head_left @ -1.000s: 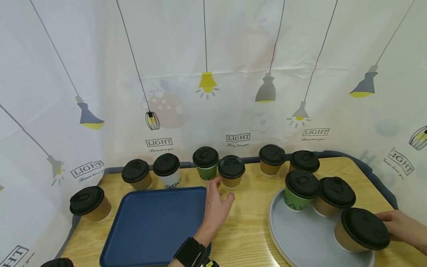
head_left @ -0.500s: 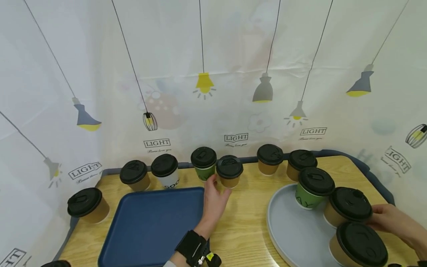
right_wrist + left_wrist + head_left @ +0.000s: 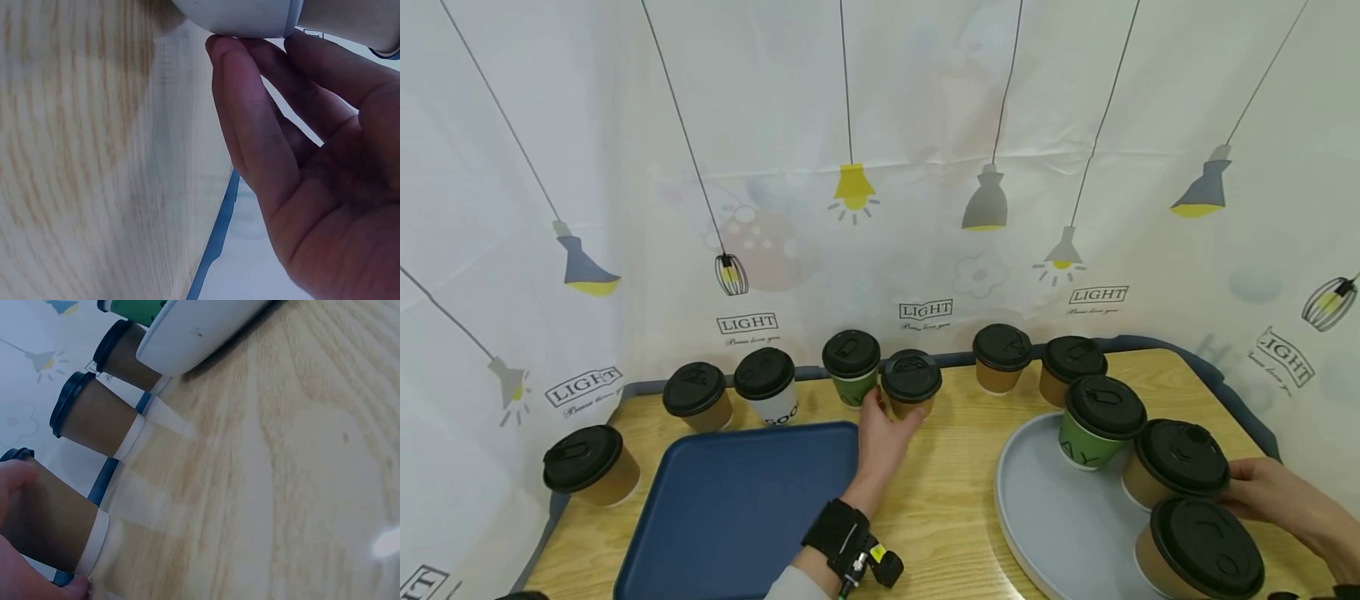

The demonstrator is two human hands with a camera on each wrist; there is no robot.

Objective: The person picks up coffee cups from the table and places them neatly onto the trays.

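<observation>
Near rt: on grey tray (image 3: pixel 1030 500), see lidded front cup (image 3: pixel 1202 546). Just past it, note right hand (image 3: pixel 1270 496) w/ slack fingers touching tray rim, not wrapped round anything AFAICT; keep contact light, to avoid jogging front cup. Farther out, beside blue tray's (image 3: pixel 752 508) far rt corner, find left hand (image 3: pixel 883 433) w/ fingers curled round small brown cup (image 3: pixel 56 512), upright on bench (image 3: pixel 955 500) by the look of it, just rt of green cup (image 3: pixel 853 389). For good hold, prob. squeeze mid-body gently; don't pull by black lid (image 3: pixel 912 375). Mind tight gap: avoid tipping green cup.
</observation>
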